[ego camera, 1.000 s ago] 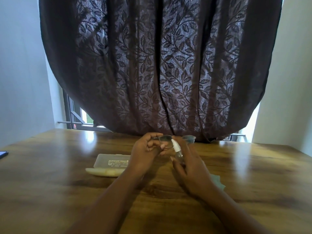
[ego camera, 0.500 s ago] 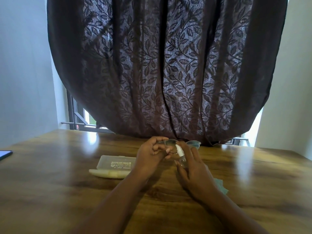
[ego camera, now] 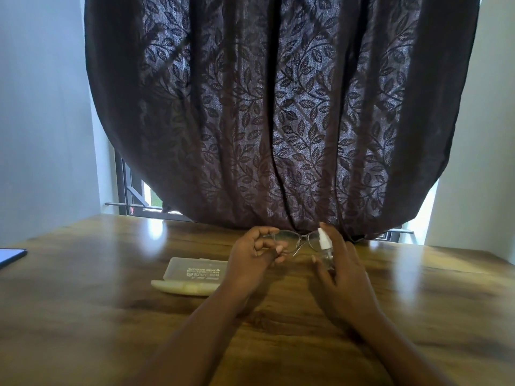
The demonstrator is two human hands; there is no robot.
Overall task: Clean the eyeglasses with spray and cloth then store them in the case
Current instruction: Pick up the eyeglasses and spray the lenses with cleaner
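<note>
Clear-framed eyeglasses [ego camera: 295,240] are held above the wooden table [ego camera: 97,316] by their left end in my left hand [ego camera: 255,256]. My right hand [ego camera: 341,267] grips a small clear spray bottle [ego camera: 324,246] with a white nozzle, upright, just in front of the right lens, with a finger on top of the nozzle. An open translucent eyeglass case [ego camera: 193,275] lies on the table to the left of my left hand. The cloth is hidden behind my right hand.
A dark leaf-patterned curtain [ego camera: 278,112] hangs right behind the table's far edge, with a barred window [ego camera: 133,195] behind it. A dark phone or tablet [ego camera: 11,256] pokes in at the table's left edge.
The spray bottle has shifted right, from in front of the left lens to in front of the right lens. The glasses now show more fully between my hands.
</note>
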